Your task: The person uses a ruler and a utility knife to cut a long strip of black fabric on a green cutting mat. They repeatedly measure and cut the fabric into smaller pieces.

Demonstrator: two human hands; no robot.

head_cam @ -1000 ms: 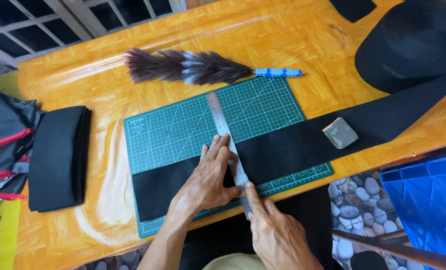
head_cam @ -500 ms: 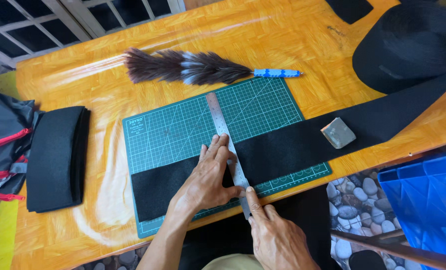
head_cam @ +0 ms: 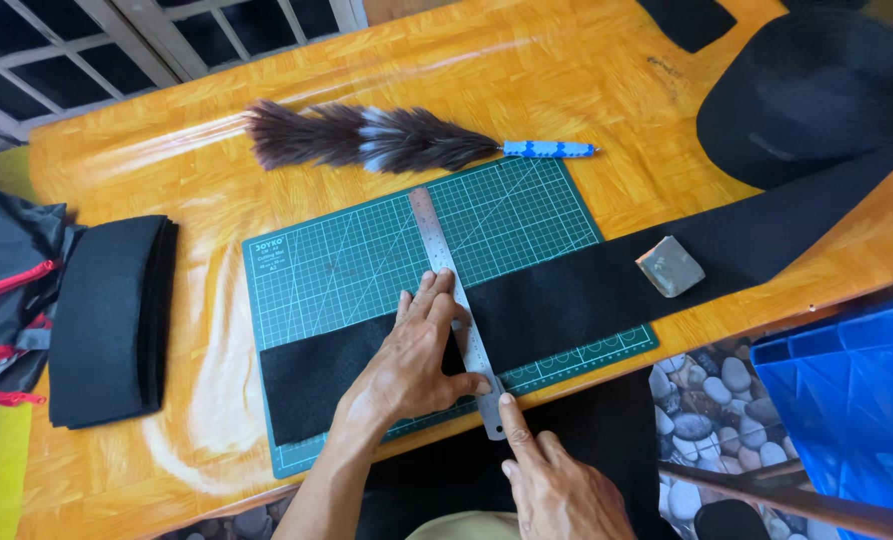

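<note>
Firmly, the left hand (head_cam: 411, 365) lay flat, fingers spread, pressing the steel ruler (head_cam: 453, 300) onto black felt (head_cam: 566, 295). The right hand (head_cam: 556, 485), gripping nothing visible, pointed its forefinger at the ruler's near end.

cutting mat (head_cam: 366, 250): green, white grid | felt strip (head_cam: 586, 290): black | ruler (head_cam: 446, 270): silver | table (head_cam: 526, 70): orange

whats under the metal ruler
The metal ruler lies across the black fabric strip, which rests on the green cutting mat. The left hand covers part of it.
</note>
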